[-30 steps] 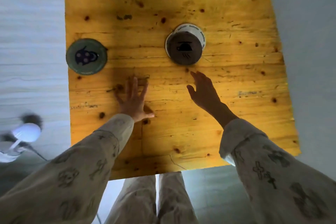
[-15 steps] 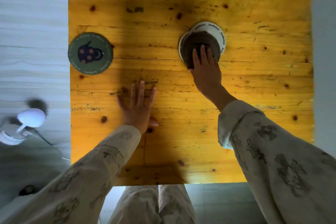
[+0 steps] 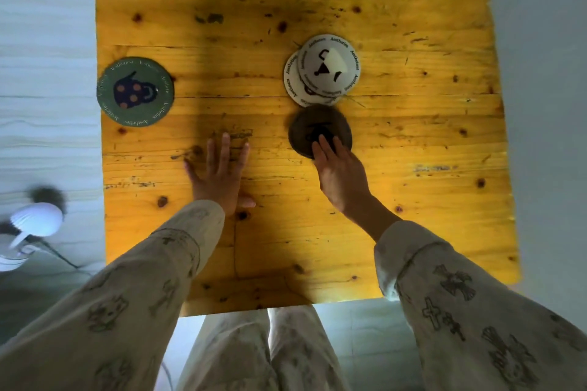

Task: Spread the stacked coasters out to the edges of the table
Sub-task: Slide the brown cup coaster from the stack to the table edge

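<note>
Two white coasters (image 3: 328,65) are uncovered now, overlapping near the table's (image 3: 413,232) middle, because the brown coaster (image 3: 313,128) that sat on top half a second ago has slid off toward the person and lies flat just below them. Right hand (image 3: 341,174) drives it: fingers (image 3: 324,144) flat and pressing on the coaster's near half, not curled round it, dragging rather than lifting. Left hand (image 3: 219,178) lies spread and empty on the wood, unmoved. Green coaster (image 3: 136,91) is already parked at the left edge. So one is placed and one is on its way, probably bound for the near edge, with two whites left to separate.
</note>
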